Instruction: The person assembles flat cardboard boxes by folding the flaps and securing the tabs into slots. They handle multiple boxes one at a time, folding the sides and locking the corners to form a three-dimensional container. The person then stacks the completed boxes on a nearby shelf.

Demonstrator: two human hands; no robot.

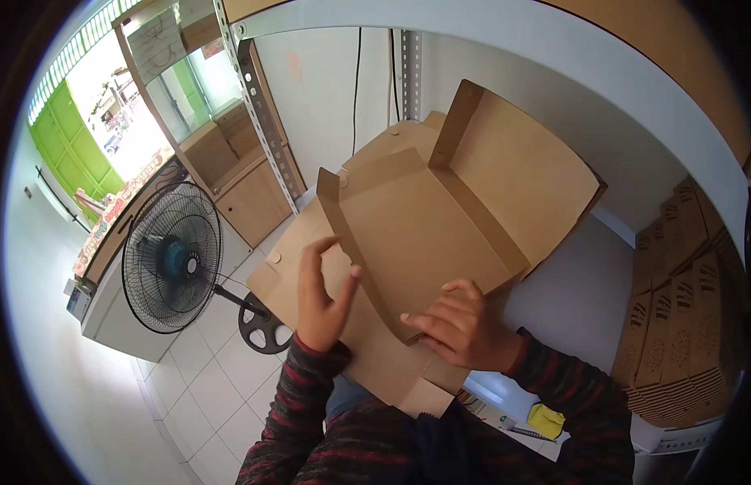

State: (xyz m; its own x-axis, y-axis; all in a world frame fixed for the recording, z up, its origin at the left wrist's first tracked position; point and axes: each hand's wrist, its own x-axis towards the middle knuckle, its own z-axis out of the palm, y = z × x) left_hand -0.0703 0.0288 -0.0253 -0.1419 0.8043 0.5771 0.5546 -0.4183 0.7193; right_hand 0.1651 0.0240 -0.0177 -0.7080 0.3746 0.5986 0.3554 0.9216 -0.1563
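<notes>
Cardboard box [424, 218], lid [525, 158] raised at far right

It lies on flat cardboard [383, 360]. My left hand [317, 299], thumb and fingers apart, is at its left side; my right hand [460, 327] curls by its near corner, gripping or not I cannot tell.

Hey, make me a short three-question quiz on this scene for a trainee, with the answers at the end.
1. Which hand appears nearer the crumpled yellow cloth in this picture?
2. Which thing is left of the shallow brown cardboard box?
A) stacked brown cardboard cartons
B) black fan with a round wire cage
C) the yellow cloth
3. True or false: the cardboard box is fully closed.

Key:
1. The bare right hand.
2. B.
3. False; it lies open.
</notes>
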